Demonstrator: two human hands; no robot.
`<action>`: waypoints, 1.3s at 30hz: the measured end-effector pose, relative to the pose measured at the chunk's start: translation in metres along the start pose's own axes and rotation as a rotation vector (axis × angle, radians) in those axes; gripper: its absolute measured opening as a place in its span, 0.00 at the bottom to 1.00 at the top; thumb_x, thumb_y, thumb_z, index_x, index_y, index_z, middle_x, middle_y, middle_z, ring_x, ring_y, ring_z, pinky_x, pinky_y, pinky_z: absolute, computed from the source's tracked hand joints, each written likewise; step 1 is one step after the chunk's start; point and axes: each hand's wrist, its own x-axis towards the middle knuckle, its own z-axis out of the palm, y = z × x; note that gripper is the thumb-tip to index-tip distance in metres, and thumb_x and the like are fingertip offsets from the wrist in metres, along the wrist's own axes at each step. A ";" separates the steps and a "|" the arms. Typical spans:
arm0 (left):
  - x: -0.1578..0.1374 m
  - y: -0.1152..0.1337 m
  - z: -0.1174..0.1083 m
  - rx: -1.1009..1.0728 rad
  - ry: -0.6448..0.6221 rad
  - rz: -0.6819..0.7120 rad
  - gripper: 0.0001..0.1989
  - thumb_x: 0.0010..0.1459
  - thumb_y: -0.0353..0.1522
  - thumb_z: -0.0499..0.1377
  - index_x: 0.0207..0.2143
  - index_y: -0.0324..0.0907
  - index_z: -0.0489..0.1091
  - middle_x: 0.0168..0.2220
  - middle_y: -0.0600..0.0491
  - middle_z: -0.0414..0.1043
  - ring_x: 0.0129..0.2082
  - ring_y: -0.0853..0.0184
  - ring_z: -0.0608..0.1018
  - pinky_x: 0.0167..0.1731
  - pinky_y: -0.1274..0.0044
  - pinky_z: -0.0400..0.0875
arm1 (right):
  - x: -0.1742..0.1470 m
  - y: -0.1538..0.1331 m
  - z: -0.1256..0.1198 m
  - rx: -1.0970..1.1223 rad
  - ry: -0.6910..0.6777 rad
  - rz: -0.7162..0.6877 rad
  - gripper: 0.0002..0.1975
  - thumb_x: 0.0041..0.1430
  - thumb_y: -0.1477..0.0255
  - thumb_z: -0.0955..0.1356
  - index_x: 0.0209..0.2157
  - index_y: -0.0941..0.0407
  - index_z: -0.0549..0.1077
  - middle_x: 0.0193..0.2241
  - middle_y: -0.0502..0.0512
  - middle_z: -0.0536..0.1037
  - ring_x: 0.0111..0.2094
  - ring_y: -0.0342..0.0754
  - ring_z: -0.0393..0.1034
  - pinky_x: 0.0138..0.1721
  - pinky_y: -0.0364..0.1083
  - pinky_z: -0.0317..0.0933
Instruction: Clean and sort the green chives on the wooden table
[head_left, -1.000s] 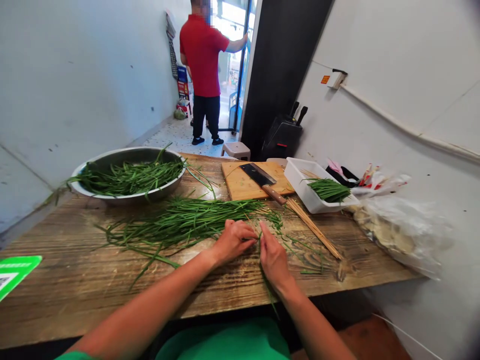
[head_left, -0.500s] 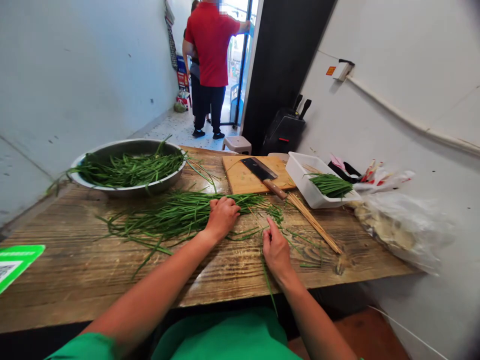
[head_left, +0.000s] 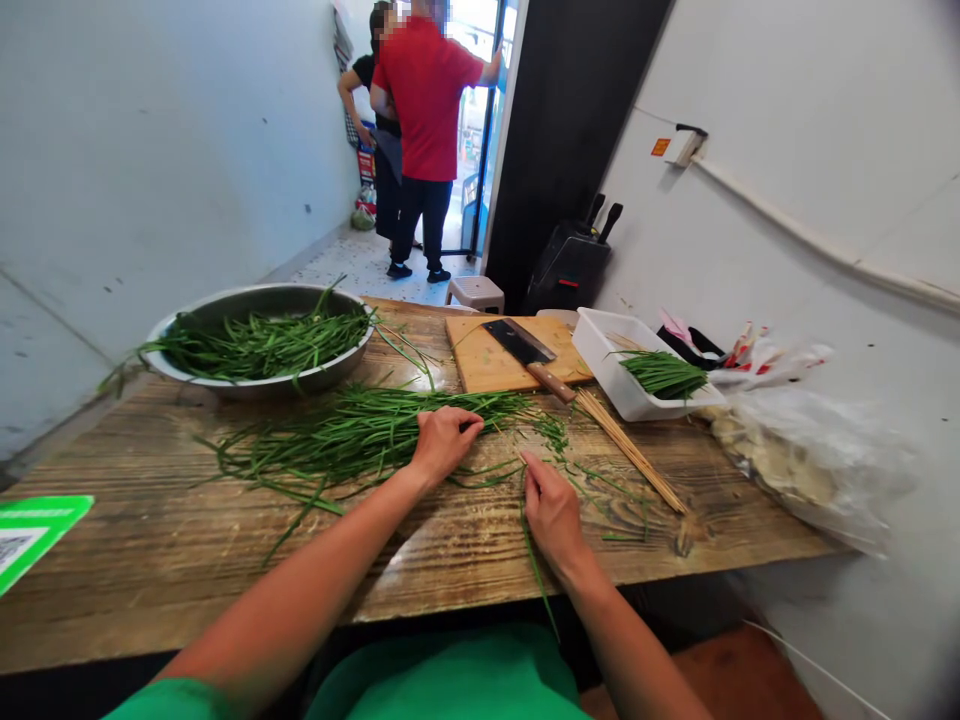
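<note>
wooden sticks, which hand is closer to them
Right. The right hand is to the left of the sticks; the left hand is farther left, at the pile of greens.

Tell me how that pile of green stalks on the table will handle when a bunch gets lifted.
Probably floppy: one stalk by the right hand droops past the near edge of the table. Likely light, since the stalks are thin. The pile may snag or shed strands, as its ends splay and cross at the left.
</note>
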 end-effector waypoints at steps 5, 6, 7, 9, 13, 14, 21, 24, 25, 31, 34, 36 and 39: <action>0.002 0.000 -0.003 -0.132 -0.016 -0.123 0.10 0.50 0.37 0.56 0.29 0.45 0.75 0.31 0.55 0.77 0.35 0.65 0.75 0.40 0.73 0.62 | -0.001 0.001 0.000 0.003 -0.050 0.007 0.18 0.58 0.78 0.57 0.48 0.58 0.69 0.35 0.58 0.76 0.36 0.46 0.71 0.39 0.45 0.65; 0.002 -0.001 -0.003 -0.144 -0.024 -0.131 0.10 0.50 0.37 0.56 0.29 0.45 0.75 0.31 0.55 0.77 0.35 0.65 0.75 0.40 0.74 0.63 | -0.001 0.001 0.000 0.006 -0.057 0.006 0.18 0.58 0.78 0.57 0.48 0.58 0.69 0.35 0.58 0.76 0.36 0.46 0.71 0.39 0.45 0.65; 0.002 -0.001 -0.004 -0.151 -0.034 -0.135 0.10 0.49 0.37 0.56 0.29 0.45 0.75 0.31 0.55 0.77 0.35 0.65 0.75 0.40 0.74 0.63 | -0.001 0.001 0.000 0.009 -0.061 0.005 0.18 0.58 0.78 0.57 0.48 0.57 0.69 0.35 0.58 0.76 0.36 0.46 0.71 0.39 0.45 0.65; 0.002 -0.002 -0.004 -0.155 -0.052 -0.137 0.11 0.49 0.38 0.56 0.30 0.45 0.76 0.31 0.54 0.77 0.35 0.64 0.76 0.39 0.74 0.64 | -0.001 0.001 0.000 0.015 -0.059 0.000 0.18 0.58 0.78 0.57 0.48 0.57 0.69 0.35 0.58 0.76 0.36 0.46 0.70 0.39 0.44 0.64; 0.002 -0.001 -0.004 -0.152 -0.052 -0.133 0.11 0.49 0.38 0.56 0.30 0.44 0.76 0.32 0.54 0.77 0.35 0.65 0.76 0.39 0.75 0.64 | 0.000 0.001 0.000 0.025 -0.049 -0.007 0.18 0.58 0.78 0.57 0.48 0.58 0.69 0.35 0.58 0.76 0.36 0.46 0.70 0.39 0.44 0.64; 0.002 -0.001 -0.004 -0.152 -0.052 -0.131 0.11 0.49 0.38 0.56 0.30 0.44 0.75 0.32 0.54 0.77 0.35 0.65 0.76 0.39 0.75 0.65 | 0.000 0.001 0.000 0.028 -0.050 -0.008 0.18 0.58 0.78 0.57 0.48 0.57 0.69 0.35 0.58 0.76 0.36 0.46 0.70 0.39 0.44 0.64; 0.001 -0.002 -0.004 -0.156 -0.040 -0.090 0.10 0.49 0.37 0.56 0.30 0.44 0.75 0.32 0.54 0.77 0.36 0.66 0.75 0.38 0.76 0.65 | 0.000 -0.001 0.000 0.027 -0.062 0.004 0.19 0.58 0.78 0.56 0.48 0.58 0.69 0.35 0.59 0.76 0.36 0.47 0.70 0.39 0.45 0.65; 0.002 -0.003 -0.003 -0.143 -0.036 -0.064 0.09 0.50 0.36 0.56 0.29 0.44 0.75 0.32 0.55 0.76 0.36 0.67 0.75 0.38 0.75 0.64 | 0.000 -0.002 0.001 0.025 -0.060 -0.006 0.18 0.59 0.78 0.56 0.47 0.58 0.70 0.36 0.59 0.76 0.37 0.47 0.71 0.40 0.46 0.65; 0.000 -0.002 -0.003 -0.136 -0.037 -0.047 0.08 0.50 0.35 0.56 0.29 0.44 0.75 0.32 0.55 0.76 0.36 0.67 0.75 0.39 0.75 0.63 | 0.001 -0.002 0.001 0.024 -0.053 -0.010 0.18 0.59 0.77 0.56 0.47 0.58 0.70 0.37 0.59 0.76 0.38 0.47 0.71 0.40 0.46 0.65; -0.020 0.020 0.004 -0.077 -0.207 0.213 0.07 0.52 0.34 0.56 0.32 0.47 0.75 0.33 0.55 0.76 0.37 0.67 0.73 0.42 0.72 0.55 | 0.003 -0.005 0.003 0.011 0.006 -0.012 0.21 0.60 0.77 0.55 0.54 0.61 0.61 0.49 0.62 0.70 0.48 0.48 0.66 0.47 0.48 0.63; -0.020 0.022 0.002 -0.011 -0.222 0.299 0.09 0.55 0.35 0.53 0.32 0.47 0.74 0.33 0.55 0.75 0.36 0.66 0.72 0.40 0.70 0.53 | 0.003 -0.003 0.004 0.011 -0.008 -0.021 0.21 0.60 0.77 0.55 0.55 0.60 0.61 0.49 0.61 0.70 0.48 0.47 0.66 0.47 0.47 0.63; -0.013 0.015 -0.001 0.097 -0.085 0.254 0.11 0.57 0.35 0.52 0.31 0.45 0.74 0.33 0.53 0.75 0.36 0.65 0.71 0.39 0.69 0.52 | 0.002 0.000 0.004 -0.010 -0.006 -0.003 0.20 0.60 0.77 0.55 0.52 0.60 0.64 0.46 0.61 0.73 0.46 0.48 0.68 0.46 0.47 0.63; 0.001 0.002 -0.006 0.290 0.034 0.197 0.09 0.55 0.34 0.54 0.30 0.44 0.74 0.32 0.50 0.73 0.37 0.62 0.68 0.39 0.67 0.51 | 0.000 0.003 0.005 -0.050 -0.012 0.026 0.19 0.59 0.77 0.56 0.50 0.61 0.67 0.43 0.62 0.74 0.43 0.49 0.70 0.44 0.48 0.64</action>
